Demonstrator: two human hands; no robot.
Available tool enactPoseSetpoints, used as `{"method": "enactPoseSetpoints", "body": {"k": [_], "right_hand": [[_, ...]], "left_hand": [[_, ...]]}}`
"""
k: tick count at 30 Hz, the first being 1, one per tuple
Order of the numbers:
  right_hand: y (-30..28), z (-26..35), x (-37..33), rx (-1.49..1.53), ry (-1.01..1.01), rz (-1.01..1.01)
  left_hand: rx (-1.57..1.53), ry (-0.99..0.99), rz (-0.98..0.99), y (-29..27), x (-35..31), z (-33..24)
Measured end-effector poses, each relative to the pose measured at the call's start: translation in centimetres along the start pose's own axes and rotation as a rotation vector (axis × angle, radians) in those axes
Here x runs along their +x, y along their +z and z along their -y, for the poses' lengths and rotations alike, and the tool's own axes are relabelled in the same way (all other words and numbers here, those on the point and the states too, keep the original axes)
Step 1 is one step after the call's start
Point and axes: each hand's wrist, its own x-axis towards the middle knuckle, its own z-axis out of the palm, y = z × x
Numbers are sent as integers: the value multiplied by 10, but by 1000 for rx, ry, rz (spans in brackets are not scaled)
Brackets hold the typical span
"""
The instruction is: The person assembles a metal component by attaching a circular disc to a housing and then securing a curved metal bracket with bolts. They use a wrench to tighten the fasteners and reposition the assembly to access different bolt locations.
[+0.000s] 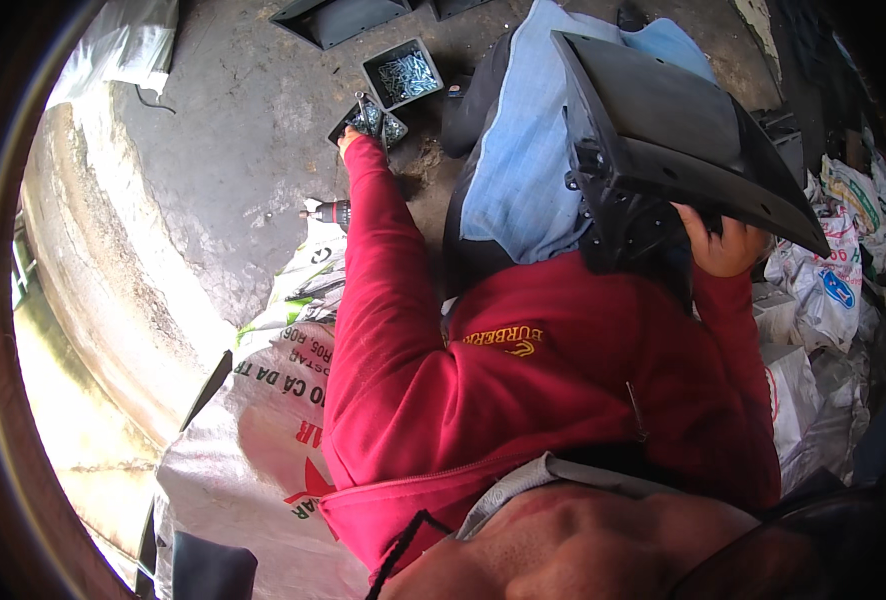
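Observation:
My left arm stretches forward to a small black bin (395, 130) of small metal fasteners on the floor. At that bin's near left edge is my left hand (348, 140); its fingers are mostly hidden, so what they hold does not show. A silver metal tool (361, 102) with a rounded end sticks up beside it. On my lap, over a light blue cloth (533, 130), rests a large black plastic housing (653, 100), tilted. My right hand (725, 242) grips the housing's near edge, with fingers curled around it.
Another black bin (403, 76) full of screws stands just beyond. A power drill (333, 212) lies left of my legs. More black plastic parts (341, 18) sit at the far edge. White printed sacks (263, 430) lie at my left, and crumpled sacks (828, 280) at my right.

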Motion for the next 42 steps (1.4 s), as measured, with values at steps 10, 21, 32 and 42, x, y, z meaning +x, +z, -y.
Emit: {"method": "enactPoseSetpoints", "body": {"k": [10,21,32,42], "right_hand": [[1,-8,-10,113,39,106],[20,-2,2,74,42,-98],[22,-9,11,186,-21,-224],[24,-8,2,247,-13,-307]], "left_hand": [[171,81,101,6,24,11],[197,-86,180,-40,25,5],[-1253,793,559,-299,-223,-65],[-425,1318,-569,-290,-386,-229]]}}
